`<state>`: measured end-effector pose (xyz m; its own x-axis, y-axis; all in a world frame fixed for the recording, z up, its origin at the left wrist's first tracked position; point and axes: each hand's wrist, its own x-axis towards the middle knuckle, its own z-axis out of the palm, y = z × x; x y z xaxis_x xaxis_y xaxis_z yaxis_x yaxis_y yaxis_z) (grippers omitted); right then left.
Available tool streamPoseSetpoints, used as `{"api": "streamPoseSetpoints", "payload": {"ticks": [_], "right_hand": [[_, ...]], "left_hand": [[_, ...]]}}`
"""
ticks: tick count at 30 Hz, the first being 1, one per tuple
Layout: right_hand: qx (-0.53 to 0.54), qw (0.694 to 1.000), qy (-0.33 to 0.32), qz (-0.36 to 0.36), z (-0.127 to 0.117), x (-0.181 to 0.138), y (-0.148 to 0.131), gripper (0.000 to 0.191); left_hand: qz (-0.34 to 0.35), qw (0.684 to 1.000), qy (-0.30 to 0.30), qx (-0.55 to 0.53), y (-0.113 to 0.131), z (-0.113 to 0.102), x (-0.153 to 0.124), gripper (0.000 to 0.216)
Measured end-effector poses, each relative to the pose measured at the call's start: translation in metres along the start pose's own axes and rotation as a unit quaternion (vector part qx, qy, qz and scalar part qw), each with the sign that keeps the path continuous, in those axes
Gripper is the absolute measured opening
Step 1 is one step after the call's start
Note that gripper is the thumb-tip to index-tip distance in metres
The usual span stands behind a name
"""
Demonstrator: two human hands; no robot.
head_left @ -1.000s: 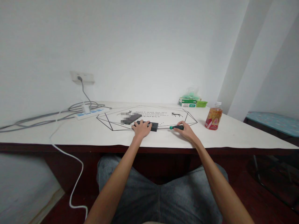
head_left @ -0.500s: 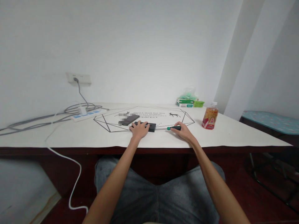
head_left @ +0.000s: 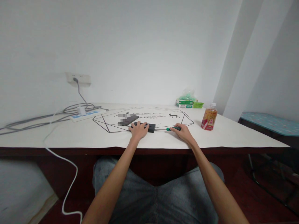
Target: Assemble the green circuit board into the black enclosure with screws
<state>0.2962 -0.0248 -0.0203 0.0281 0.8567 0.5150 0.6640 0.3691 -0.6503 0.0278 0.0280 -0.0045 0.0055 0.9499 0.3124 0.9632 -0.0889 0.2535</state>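
Nearest: your lap in grey jeans [head_left: 158,193], both forearms reaching fwd over the dark table edge. White table [head_left: 81,137] w/ printed geometric outline + deer graphic.

L hand [head_left: 138,130]: laid palm-down, fingers spread, pressing on the near end of a flat black device [head_left: 150,126]; not wrapped round it. Device lies flat inside the printed outline, approx. centre of table.

R hand [head_left: 183,133]: closed round the dark handle of a green-tipped screwdriver [head_left: 171,128]; shaft lies low along the table, pointing L toward the device's R end. Can't tell if tip touches it, too small.

Just behind device: second dark flat piece [head_left: 129,119], angled, partly blurred.

Further R: orange drink bottle [head_left: 209,117], upright, white cap, well apart from R hand. Behind it, near wall: green/white boxes [head_left: 189,104].

Far L: white power strip [head_left: 87,114] w/ grey cable coils, white cord dropping off table edge; wall socket [head_left: 78,79] above.
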Motion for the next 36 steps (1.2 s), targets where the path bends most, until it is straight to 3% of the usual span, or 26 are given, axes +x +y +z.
{"api": "streamPoseSetpoints", "payload": {"ticks": [5, 8, 12, 18, 25, 32, 36], "right_hand": [[-0.069, 0.997, -0.006, -0.018, -0.0012, -0.0008, -0.0060, 0.054], [-0.019, 0.999, -0.010, -0.024, -0.0019, -0.0029, -0.0062, 0.041], [0.020, 1.000, -0.008, -0.009, -0.0017, -0.0028, -0.0034, 0.041], [-0.090, 0.996, 0.007, -0.016, -0.0011, -0.0027, -0.0091, 0.051], [0.014, 1.000, -0.021, -0.017, -0.0005, -0.0015, -0.0021, 0.040], [-0.049, 0.998, -0.033, -0.007, 0.0002, -0.0002, -0.0037, 0.061], [-0.031, 0.999, -0.021, -0.016, 0.0007, -0.0025, -0.0058, 0.049]], "left_hand": [[0.003, 1.000, 0.000, -0.003, 0.0000, 0.0000, 0.0000, 0.057], [0.002, 1.000, -0.001, -0.002, -0.0003, -0.0007, -0.0002, 0.057], [0.001, 1.000, -0.002, -0.004, 0.0001, -0.0019, -0.0011, 0.057], [0.004, 1.000, 0.000, -0.001, 0.0002, -0.0016, -0.0010, 0.056], [0.004, 1.000, 0.002, -0.009, -0.0015, 0.0012, 0.0012, 0.055], [0.005, 1.000, 0.000, -0.013, -0.0015, 0.0005, 0.0006, 0.056], [0.009, 1.000, 0.007, -0.011, -0.0024, 0.0011, 0.0003, 0.055]]}}
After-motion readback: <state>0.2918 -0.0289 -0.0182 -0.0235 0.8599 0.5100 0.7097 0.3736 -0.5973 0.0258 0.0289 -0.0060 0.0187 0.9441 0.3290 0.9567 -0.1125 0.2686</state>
